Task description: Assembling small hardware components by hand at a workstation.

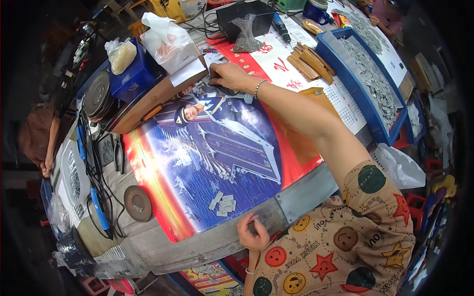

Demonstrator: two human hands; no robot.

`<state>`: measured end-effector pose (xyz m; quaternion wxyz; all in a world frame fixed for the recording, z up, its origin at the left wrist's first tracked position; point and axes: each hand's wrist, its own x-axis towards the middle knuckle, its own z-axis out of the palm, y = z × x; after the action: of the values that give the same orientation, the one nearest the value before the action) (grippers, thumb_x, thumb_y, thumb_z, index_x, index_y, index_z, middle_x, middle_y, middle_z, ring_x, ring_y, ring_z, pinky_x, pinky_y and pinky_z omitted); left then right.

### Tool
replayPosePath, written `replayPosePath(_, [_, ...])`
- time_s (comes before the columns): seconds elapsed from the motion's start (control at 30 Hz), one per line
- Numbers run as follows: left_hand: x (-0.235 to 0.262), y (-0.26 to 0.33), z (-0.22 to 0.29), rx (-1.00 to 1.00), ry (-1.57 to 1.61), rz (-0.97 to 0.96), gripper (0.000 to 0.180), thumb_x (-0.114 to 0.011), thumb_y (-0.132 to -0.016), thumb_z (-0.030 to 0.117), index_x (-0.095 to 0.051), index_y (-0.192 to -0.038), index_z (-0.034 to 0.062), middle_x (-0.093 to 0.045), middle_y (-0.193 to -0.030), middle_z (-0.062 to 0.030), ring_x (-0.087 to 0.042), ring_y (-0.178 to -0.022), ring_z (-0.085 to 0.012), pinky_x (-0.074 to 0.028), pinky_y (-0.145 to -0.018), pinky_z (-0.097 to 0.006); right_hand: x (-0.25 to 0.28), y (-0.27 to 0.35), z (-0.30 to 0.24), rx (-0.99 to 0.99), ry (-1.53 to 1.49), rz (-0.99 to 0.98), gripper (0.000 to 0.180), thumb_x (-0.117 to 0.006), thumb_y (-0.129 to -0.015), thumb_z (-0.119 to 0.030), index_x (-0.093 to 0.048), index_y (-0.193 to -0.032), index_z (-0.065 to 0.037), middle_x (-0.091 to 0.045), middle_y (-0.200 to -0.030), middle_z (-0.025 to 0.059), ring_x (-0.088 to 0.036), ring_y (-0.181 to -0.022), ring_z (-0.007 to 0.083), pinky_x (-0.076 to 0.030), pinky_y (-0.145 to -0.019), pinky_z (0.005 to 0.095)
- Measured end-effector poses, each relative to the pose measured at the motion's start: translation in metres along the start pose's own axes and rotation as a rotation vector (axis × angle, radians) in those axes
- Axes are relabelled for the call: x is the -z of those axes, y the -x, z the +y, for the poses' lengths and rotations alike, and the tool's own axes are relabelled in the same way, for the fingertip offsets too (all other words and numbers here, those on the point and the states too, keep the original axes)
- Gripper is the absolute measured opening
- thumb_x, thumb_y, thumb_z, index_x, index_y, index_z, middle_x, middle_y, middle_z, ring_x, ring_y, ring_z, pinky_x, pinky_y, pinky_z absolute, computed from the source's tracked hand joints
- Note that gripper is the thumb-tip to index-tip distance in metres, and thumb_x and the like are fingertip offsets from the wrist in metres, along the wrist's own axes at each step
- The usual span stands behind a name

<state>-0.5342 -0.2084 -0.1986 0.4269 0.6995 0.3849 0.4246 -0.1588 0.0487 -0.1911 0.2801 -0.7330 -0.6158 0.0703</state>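
Note:
My right hand, with a beaded bracelet at the wrist, reaches to the far side of a glossy poster on the table. Its fingers point down and are pinched over dark and pale clutter beside a wooden box; whatever they grip is hidden. Close to my body, my left hand rests at the table's near edge with its fingers curled and nothing visible in them. Just beyond it, several small flat grey metal pieces lie on the poster. Left of them stands a round brown dish with tiny bits inside.
Blue-handled soldering irons, cables and pliers lie at left. At right is a blue tray of grey pieces. Brown sticks, a bag of small parts and a black box stand at the back.

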Motion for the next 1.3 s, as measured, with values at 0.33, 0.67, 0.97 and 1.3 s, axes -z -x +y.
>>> replayPosePath(0.33, [0.001, -0.002, 0.002, 0.017, -0.007, 0.038, 0.025, -0.057, -0.085, -0.005, -0.054, -0.110, -0.0052, -0.063, -0.094, -0.0170, -0.066, -0.075, -0.0236, -0.053, -0.067, -0.031, 0.027, 0.023, -0.030, 0.022, -0.273, -0.064, 0.021, -0.065, -0.079, -0.016, -0.059, -0.093, -0.001, -0.065, -0.087, 0.0153, -0.063, -0.082, 0.0299, -0.049, -0.073, 0.0385])
replayPosePath(0.67, [0.009, -0.008, 0.005, -0.042, -0.078, -0.001, 0.021, -0.060, -0.083, -0.004, -0.058, -0.104, -0.0026, -0.065, -0.092, -0.0168, -0.065, -0.077, -0.0309, -0.052, -0.067, -0.034, 0.184, 0.178, -0.237, 0.880, -1.340, -0.681, 0.017, -0.051, -0.088, -0.018, -0.062, -0.078, -0.009, -0.065, -0.082, 0.0071, -0.062, -0.071, 0.0272, -0.051, -0.071, 0.0365])
replayPosePath(0.97, [0.012, -0.011, 0.009, -0.002, -0.092, -0.067, 0.023, -0.059, -0.086, -0.001, -0.058, -0.109, -0.0003, -0.065, -0.093, -0.0141, -0.067, -0.077, -0.0240, -0.053, -0.066, -0.032, 0.176, 0.186, -0.300, 1.025, -1.435, 0.214, 0.036, -0.074, -0.080, -0.012, -0.060, -0.112, -0.019, -0.062, -0.110, 0.0002, -0.061, -0.102, 0.0186, -0.050, -0.094, 0.0422])
replayPosePath(1.3, [0.000, -0.001, 0.002, 0.006, 0.026, -0.023, 0.018, -0.053, -0.090, -0.003, -0.059, -0.107, -0.0048, -0.066, -0.090, -0.0127, -0.066, -0.077, -0.0157, -0.054, -0.067, -0.027, -0.090, -0.023, -0.167, 0.294, 0.228, -0.073, 0.031, -0.061, -0.076, -0.012, -0.059, -0.107, -0.006, -0.059, -0.106, 0.0118, -0.058, -0.101, 0.0310, -0.050, -0.079, 0.0449])
